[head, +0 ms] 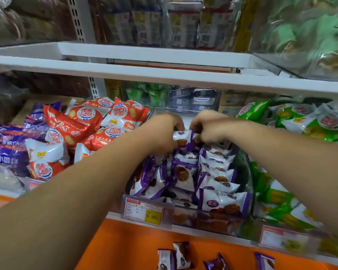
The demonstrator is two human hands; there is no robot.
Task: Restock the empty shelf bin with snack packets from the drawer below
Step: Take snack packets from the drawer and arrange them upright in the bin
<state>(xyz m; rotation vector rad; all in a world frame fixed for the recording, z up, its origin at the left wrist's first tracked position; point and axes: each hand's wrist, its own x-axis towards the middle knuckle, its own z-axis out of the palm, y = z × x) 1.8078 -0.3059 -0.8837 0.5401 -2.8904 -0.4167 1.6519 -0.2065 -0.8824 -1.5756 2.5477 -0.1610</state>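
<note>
In the head view, both bare arms are stretched forward over a clear bin (pixel 250 178) on the lower shelf. A single snack packet (pixel 180 135), white with a purple edge, is held above the back of the bin between the two hands. The left hand (pixel 163 133) is closed on the packet's left end, its fingers (pixel 176 123) curled over the top. The right hand (pixel 210 127) is curled against the packet's right edge, the purple seam being pinched there; the fingertips themselves are hidden.

The bin is already largely filled with purple-and-white packets (pixel 215 180), stood in rows on the right side and tumbled loosely on the left. A price label (pixel 144 210) is clipped to the bin's front wall.

Red packets (pixel 82 121) are heaped in the compartment to the left, and green packets (pixel 300 123) are piled to the right. A white shelf (pixel 164 75) is seen above. Below the bin, four loose packets (pixel 180 255) of the same purple kind are seen lying on an orange surface (pixel 129 248).
</note>
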